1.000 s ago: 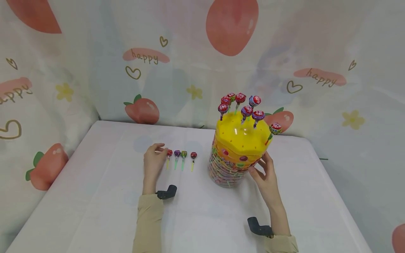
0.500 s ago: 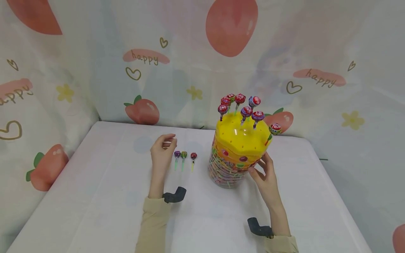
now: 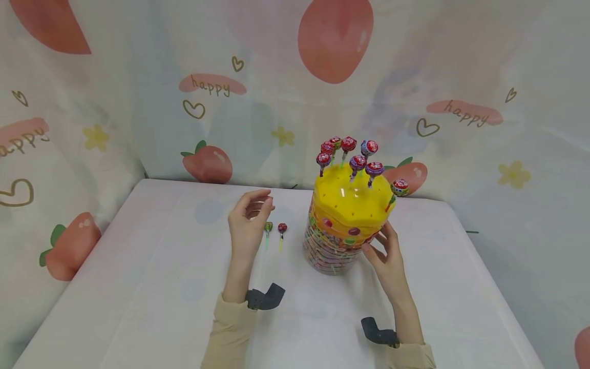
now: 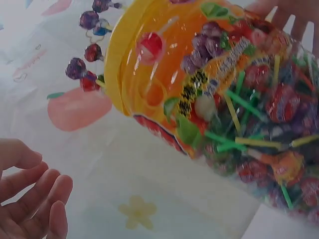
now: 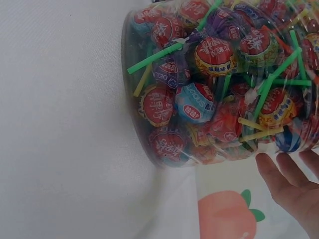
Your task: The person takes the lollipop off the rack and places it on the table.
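Several wrapped lollipops, one of them red and purple [image 3: 357, 163], stand stick-down in the yellow lid [image 3: 343, 197] of a big clear candy jar [image 3: 329, 253]. More lollipops fill the jar, as the right wrist view shows. My right hand [image 3: 391, 261] holds the jar's right side, thumb in front and fingers spread around behind. Left of the jar, my left hand [image 3: 248, 225] hovers with loosely bent fingers; in the left wrist view nothing lies between those fingers [image 4: 37, 199]. Beside it on the table lie a green lollipop [image 3: 268, 226] and a red lollipop [image 3: 282, 227].
A white cloth covers the table [image 3: 138, 277]. Behind it hangs a pale curtain [image 3: 258, 46] printed with fruit, hearts and "happy". A black wrist mount [image 3: 266, 297] is on the left forearm, another mount [image 3: 379, 332] on the right.
My left hand has moved right and away from me, from beside the leftmost lollipop; the two left lollipops of the row no longer show behind it. The right hand and jar have stayed put.
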Tool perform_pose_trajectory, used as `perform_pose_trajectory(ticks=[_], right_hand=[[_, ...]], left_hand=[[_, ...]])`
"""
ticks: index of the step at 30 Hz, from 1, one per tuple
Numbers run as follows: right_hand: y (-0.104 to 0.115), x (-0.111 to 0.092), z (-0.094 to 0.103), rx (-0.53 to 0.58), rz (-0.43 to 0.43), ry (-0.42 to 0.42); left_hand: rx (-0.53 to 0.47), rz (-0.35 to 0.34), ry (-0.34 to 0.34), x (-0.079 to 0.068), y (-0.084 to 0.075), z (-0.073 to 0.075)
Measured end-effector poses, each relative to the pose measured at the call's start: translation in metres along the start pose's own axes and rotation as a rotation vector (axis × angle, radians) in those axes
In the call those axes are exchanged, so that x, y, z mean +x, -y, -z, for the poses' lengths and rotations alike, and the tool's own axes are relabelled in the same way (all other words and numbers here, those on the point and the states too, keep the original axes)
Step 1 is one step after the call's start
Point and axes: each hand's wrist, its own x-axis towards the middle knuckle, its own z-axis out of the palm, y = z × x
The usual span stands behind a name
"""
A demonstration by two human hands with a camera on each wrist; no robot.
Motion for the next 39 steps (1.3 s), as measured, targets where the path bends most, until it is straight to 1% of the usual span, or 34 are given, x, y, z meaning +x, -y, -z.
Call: perform_pose_trajectory(ticks=[5, 8, 14, 23, 31, 39], right_hand=[[0.001, 0.001, 0.000, 0.004, -0.006, 0.001], [0.001, 0.001, 0.000, 0.009, -0.006, -0.002], [-0.001, 0.001, 0.000, 0.017, -0.008, 0.000], [-0.002, 0.001, -0.001, 0.010, -0.006, 0.004], [-0.002, 0.001, -0.002, 0.015, -0.013, -0.001], [-0.001, 0.000, 0.000, 0.004, -0.023, -0.004]], left_hand=[[-0.052, -0.066, 0.036, -0.001, -0.015, -0.011], [-0.052, -0.088, 0.062, 0.000, -0.022, -0.022], [-0.060, -0.129, 0.107, 0.008, -0.028, -0.040], [-0.052, -0.179, 0.129, 0.022, -0.034, -0.062], [-0.057, -0.200, 0.162, 0.031, -0.034, -0.075], [-0.058, -0.248, 0.167, 0.035, -0.036, -0.081]])
